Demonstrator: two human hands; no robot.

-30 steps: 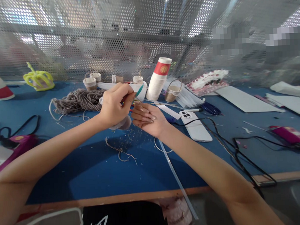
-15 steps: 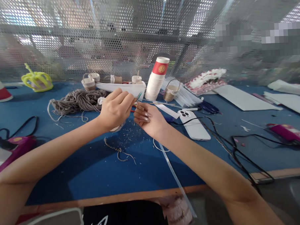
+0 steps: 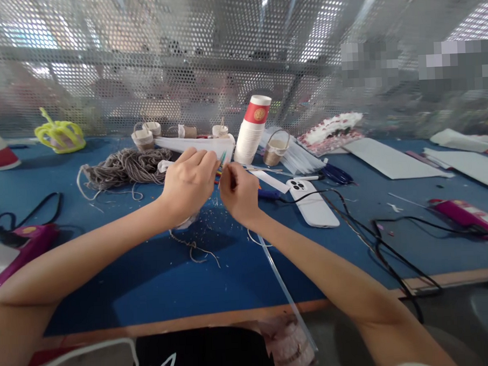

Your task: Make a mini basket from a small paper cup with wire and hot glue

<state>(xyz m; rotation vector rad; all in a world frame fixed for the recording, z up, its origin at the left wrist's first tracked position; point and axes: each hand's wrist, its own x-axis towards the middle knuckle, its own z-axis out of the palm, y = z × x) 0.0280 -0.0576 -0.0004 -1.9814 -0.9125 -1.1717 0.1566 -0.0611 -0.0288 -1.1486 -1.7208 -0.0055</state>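
My left hand (image 3: 189,182) is closed, knuckles up, over the middle of the blue table. Slim teal tips (image 3: 223,157) show beside its fingertips; I cannot tell whether they belong to something it grips. My right hand (image 3: 241,194) is curled into a pinch just to the right, fingertips close to the left hand's. What it pinches is hidden. A whitish object (image 3: 188,223) shows partly from under the left hand. On the table below lies a piece of frayed brown twine (image 3: 192,244), with small scraps around it. A clear plastic strip (image 3: 283,284) runs over the table's front edge.
A grey yarn bundle (image 3: 128,167) lies at left, with small twine-wrapped cups (image 3: 143,140) behind. A stack of paper cups (image 3: 250,137) leans at centre back. At right are a white phone (image 3: 314,204), black cables (image 3: 378,242) and a purple glue gun (image 3: 467,216).
My right hand has turned and curled its fingers inward, lifting slightly beside the left hand. The left hand stays nearly in place. The view has shifted slightly.
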